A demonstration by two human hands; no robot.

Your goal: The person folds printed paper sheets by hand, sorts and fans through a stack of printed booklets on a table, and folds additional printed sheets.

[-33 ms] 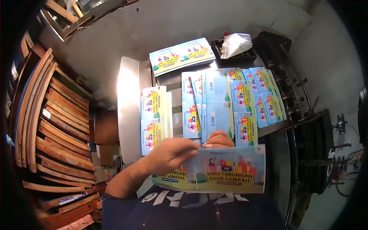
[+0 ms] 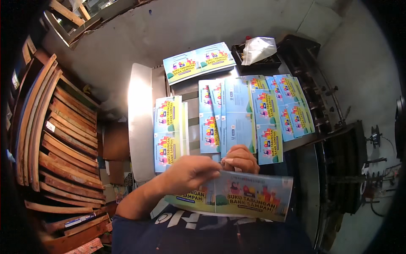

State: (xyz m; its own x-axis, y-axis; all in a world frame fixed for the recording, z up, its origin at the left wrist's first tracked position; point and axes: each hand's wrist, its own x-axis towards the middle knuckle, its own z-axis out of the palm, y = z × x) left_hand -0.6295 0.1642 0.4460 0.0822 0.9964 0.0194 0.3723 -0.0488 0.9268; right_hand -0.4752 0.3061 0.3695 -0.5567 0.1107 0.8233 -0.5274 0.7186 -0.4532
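Just in front of my body hangs a printed cover sheet (image 2: pixel 249 199), blue fading to yellow, with two matching cartoon panels side by side. Its right end dips lower than its left. My left hand (image 2: pixel 192 171) pinches the top edge near the middle crease, thumb and fingers together. Right beside it my right hand (image 2: pixel 241 160) is closed at the same edge, its fingers curled and its lower part hidden behind the sheet. Beyond the hands, overlapping sheets (image 2: pixel 239 127) of the same print lie on the metal table, some showing a plainer blue side.
A neat stack of sheets (image 2: pixel 198 63) rests at the table's back, and another pile (image 2: pixel 167 131) at the left. A black box (image 2: pixel 270 64) holds a white bag (image 2: pixel 259 50). Machine rollers (image 2: pixel 315 99) line the right side. Curved wooden slats (image 2: pixel 74 139) stand far left.
The sheet has tipped, its right end sinking toward me. My right hand has come down slightly, while the left has barely shifted.
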